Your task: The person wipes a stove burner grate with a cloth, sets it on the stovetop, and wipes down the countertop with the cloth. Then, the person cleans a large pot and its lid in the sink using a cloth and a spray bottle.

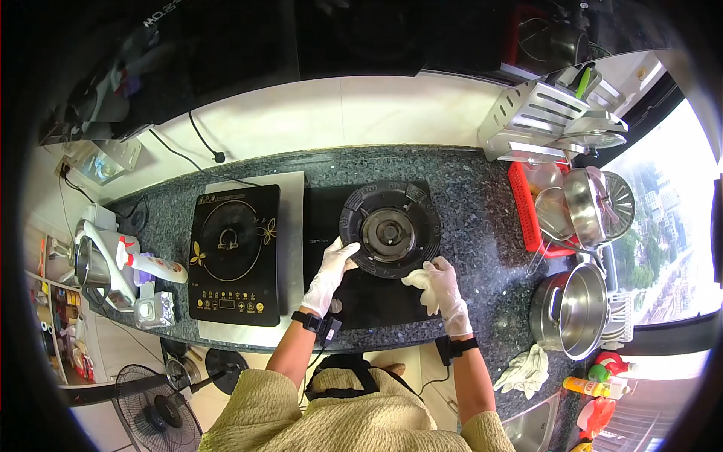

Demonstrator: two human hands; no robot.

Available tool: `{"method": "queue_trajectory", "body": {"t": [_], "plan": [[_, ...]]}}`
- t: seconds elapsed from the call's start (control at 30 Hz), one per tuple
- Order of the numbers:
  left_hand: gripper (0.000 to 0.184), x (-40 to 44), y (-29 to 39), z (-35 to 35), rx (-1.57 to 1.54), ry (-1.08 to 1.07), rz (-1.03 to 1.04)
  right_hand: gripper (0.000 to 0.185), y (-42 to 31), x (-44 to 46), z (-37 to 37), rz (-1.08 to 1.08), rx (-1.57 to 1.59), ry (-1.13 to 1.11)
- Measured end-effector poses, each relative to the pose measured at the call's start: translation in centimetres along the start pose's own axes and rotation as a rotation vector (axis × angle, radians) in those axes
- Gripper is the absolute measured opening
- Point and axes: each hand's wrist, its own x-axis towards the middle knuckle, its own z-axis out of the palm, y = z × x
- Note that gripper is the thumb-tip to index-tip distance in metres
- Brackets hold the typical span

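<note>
Burner ring sits over the black hob, right of the induction cooker; the left hand grips its near-left rim, and the right hand clutches a white cloth near its edge.

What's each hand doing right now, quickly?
Left hand: gloved, at the rim of the black round burner; whether it grips cannot be told.
Right hand: gloved, closed, holding a white cloth.
</note>
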Motion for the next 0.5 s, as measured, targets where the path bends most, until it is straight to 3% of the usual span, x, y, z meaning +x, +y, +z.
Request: {"method": "queue_trajectory", "body": {"t": [0.23,0.5], "plan": [[0.047,0.1,0.9,-1.1,0.470,0.022,-0.009,0.014,0.8,0.0,0.3,-0.004,-0.065,0.042],[0.041,-0.3,0.1,-1.0,0.407,0.012,0.009,0.013,2.5,1.3,0.0,-0.055,-0.123,0.088]]}}
